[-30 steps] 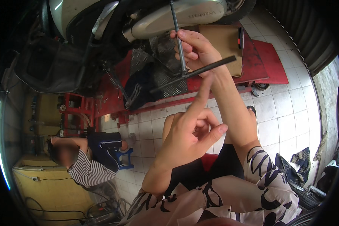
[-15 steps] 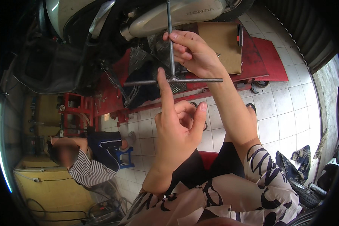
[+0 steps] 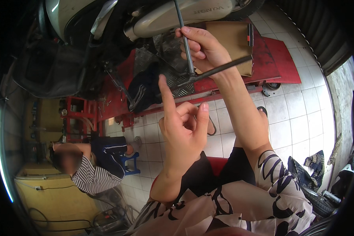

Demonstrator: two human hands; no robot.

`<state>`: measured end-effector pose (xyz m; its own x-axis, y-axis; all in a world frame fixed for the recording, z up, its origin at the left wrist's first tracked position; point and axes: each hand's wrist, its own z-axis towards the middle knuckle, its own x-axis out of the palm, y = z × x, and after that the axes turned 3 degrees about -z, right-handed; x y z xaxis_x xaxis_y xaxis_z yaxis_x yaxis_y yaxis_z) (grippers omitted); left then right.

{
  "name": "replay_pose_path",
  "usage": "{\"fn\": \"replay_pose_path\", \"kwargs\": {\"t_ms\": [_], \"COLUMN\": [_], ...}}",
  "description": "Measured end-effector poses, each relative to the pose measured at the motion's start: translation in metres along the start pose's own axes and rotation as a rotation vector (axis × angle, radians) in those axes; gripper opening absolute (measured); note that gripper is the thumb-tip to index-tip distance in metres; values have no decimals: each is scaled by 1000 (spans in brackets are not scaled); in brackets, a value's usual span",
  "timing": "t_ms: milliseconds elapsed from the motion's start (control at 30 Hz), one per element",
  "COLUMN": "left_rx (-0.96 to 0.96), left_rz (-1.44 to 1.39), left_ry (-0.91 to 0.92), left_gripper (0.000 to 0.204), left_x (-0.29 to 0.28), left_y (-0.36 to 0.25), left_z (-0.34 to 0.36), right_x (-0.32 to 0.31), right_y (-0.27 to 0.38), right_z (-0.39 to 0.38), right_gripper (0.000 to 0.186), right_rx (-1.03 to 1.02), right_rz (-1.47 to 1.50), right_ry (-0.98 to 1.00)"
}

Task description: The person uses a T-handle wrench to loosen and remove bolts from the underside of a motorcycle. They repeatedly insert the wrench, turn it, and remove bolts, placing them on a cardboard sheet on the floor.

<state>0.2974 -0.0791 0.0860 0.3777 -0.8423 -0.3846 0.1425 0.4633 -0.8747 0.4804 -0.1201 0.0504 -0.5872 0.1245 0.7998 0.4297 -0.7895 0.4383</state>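
Note:
A T-handle wrench point(image 3: 188, 55) of dark metal is pinched at its shaft between the thumb and fingers of my right hand point(image 3: 208, 49). The shaft's upper end runs out of the picture in front of the motorbike's pale cover point(image 3: 165, 21). Its crossbar slants up to the right, passing in front of my right wrist. Lower and to the left, my left hand point(image 3: 185, 135) holds nothing: the index finger points up, the thumb is raised and the other fingers curl in. That index fingertip is apart from the crossbar.
The motorbike stands above a red lift platform point(image 3: 273, 59) with a tread-plate surface. On it lie a cardboard piece point(image 3: 232, 43) and a dark cloth point(image 3: 143, 88). A person point(image 3: 98, 173) sits at left on a blue stool point(image 3: 132, 163). At lower right is a tyre point(image 3: 316, 202).
The wrench's crossbar has swung from level to slanting up rightward, away from my left index finger. My right hand has risen slightly, still gripping the shaft; my left has shifted slightly left.

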Motion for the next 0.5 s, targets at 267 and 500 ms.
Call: {"fn": "replay_pose_path", "kwargs": {"t_ms": [267, 500], "left_rx": [155, -33], "left_rz": [75, 66], "left_ry": [199, 360], "left_gripper": [74, 72], "left_x": [3, 3], "left_y": [-6, -4], "left_z": [1, -2], "right_x": [4, 5], "right_y": [0, 2], "right_z": [1, 0], "right_gripper": [19, 19], "right_rx": [16, 11], "right_rz": [-9, -14], "right_ry": [19, 6]}}
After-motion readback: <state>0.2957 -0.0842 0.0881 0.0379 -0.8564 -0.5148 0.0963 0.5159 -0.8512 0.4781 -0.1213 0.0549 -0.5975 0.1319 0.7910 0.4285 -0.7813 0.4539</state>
